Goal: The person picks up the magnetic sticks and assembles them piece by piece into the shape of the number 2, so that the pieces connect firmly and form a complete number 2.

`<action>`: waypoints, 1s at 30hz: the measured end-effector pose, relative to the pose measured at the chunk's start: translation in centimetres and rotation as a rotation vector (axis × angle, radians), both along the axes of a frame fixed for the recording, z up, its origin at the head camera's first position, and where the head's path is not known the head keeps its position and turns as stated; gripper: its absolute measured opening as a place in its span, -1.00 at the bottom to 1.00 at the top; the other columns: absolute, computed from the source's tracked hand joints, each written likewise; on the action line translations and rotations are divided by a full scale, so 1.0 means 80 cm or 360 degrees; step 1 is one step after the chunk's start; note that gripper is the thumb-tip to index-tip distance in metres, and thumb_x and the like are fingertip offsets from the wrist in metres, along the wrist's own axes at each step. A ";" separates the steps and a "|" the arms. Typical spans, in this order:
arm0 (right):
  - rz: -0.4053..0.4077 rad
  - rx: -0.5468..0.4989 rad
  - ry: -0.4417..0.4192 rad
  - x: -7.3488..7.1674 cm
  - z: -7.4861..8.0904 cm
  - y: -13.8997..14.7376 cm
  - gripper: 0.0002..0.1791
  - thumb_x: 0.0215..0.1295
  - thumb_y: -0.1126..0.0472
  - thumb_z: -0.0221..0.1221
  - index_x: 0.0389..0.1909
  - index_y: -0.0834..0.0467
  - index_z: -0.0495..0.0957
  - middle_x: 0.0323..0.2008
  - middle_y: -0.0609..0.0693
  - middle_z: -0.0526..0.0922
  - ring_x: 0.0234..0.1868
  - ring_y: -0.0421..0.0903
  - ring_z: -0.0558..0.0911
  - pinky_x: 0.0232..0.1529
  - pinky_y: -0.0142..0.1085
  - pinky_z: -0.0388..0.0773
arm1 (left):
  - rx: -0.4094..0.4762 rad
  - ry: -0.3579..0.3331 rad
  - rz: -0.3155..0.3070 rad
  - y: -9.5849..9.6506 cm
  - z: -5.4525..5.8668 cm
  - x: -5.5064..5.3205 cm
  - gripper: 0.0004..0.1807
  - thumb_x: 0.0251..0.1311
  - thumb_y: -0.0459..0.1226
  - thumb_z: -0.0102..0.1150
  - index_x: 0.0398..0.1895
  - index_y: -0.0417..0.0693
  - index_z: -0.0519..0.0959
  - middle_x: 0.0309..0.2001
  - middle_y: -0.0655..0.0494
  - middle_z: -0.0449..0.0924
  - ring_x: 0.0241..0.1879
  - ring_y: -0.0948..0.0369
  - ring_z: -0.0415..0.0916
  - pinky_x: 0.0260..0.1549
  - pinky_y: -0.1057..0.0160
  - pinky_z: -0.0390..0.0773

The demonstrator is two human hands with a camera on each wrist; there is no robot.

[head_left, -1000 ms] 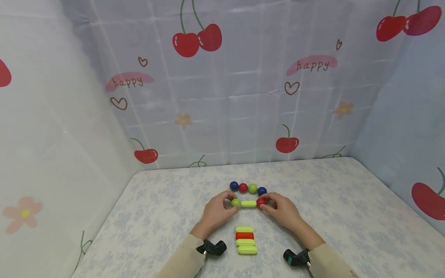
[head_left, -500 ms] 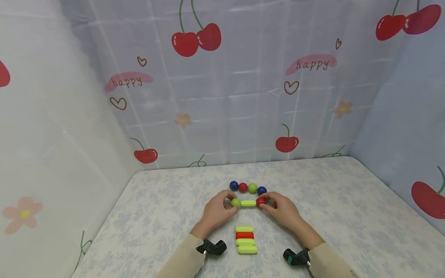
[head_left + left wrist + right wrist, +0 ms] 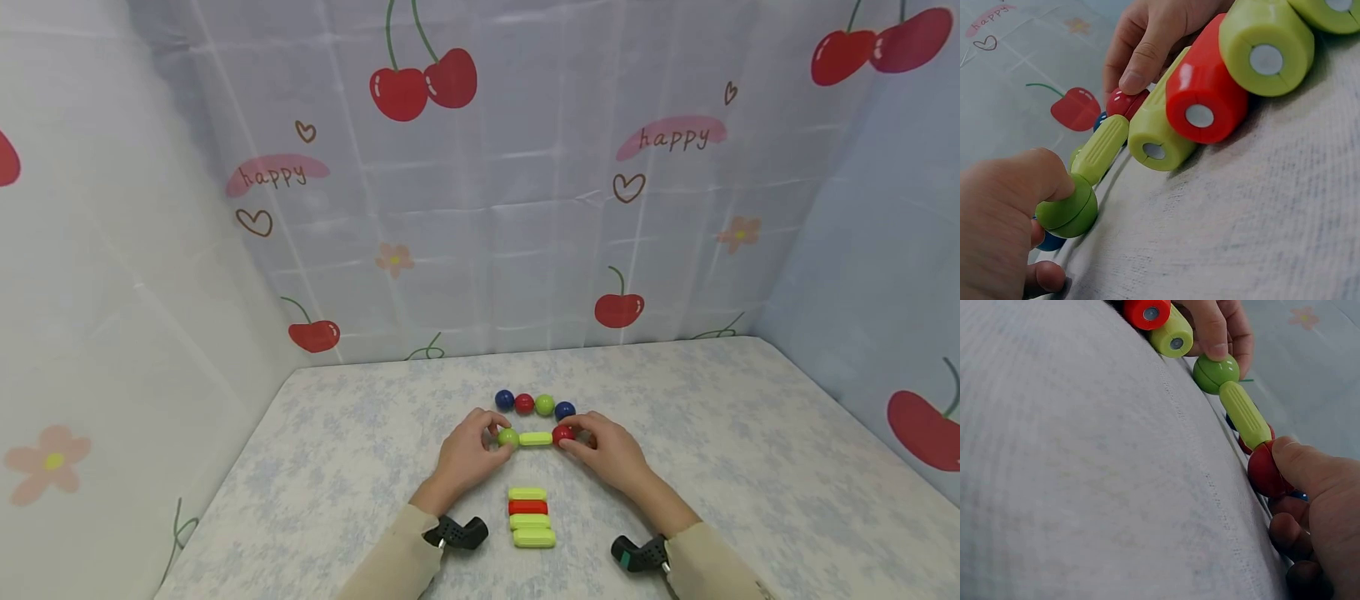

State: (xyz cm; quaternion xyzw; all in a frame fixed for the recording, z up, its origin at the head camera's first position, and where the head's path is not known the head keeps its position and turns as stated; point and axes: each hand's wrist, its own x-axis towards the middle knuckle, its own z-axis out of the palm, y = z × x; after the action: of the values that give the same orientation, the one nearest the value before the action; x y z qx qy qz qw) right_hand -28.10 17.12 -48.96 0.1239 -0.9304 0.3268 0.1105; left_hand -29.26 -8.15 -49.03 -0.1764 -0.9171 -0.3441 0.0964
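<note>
My left hand (image 3: 463, 458) pinches a green ball (image 3: 1071, 212) between thumb and fingers. On the other side, my right hand (image 3: 617, 457) grips a red ball (image 3: 1264, 470). A ribbed yellow-green magnetic rod (image 3: 536, 439) lies between the two balls and meets both at its ends. In the wrist views the three pieces form one straight dumbbell shape, low over the cloth. Part of each ball is covered by the fingers.
Behind the hands runs a row of balls: blue (image 3: 505, 401), red (image 3: 524, 404), green (image 3: 544, 406) and another blue (image 3: 565, 411). Nearer me, several yellow-green rods (image 3: 534, 538) and one red rod (image 3: 527, 507) lie side by side on the patterned tablecloth (image 3: 360, 467). A printed curtain (image 3: 495, 250) stands behind.
Both hands keep their grip on the balls, and the rod stays between them. The view has shifted very slightly; the loose balls and rods lie as before.
</note>
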 end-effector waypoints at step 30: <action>0.0038 0.0037 -0.0049 -0.001 0.001 0.002 -0.63 0.28 0.16 0.33 0.11 0.00 0.65 -0.32 -0.16 0.63 -0.46 -0.22 0.39 -0.44 -0.40 0.33 | 0.0268 -0.0211 -0.0121 -0.020 -0.005 -0.003 -0.66 0.25 -0.09 0.34 0.07 0.17 0.59 0.02 0.17 0.62 -0.44 0.37 0.38 -0.45 0.37 0.41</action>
State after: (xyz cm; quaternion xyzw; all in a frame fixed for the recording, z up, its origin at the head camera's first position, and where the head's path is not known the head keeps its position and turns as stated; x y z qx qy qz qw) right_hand -28.20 17.28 -48.88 0.1313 -0.9342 0.3191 0.0909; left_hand -29.53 -9.73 -49.40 -0.1792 -0.8821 -0.4341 0.0370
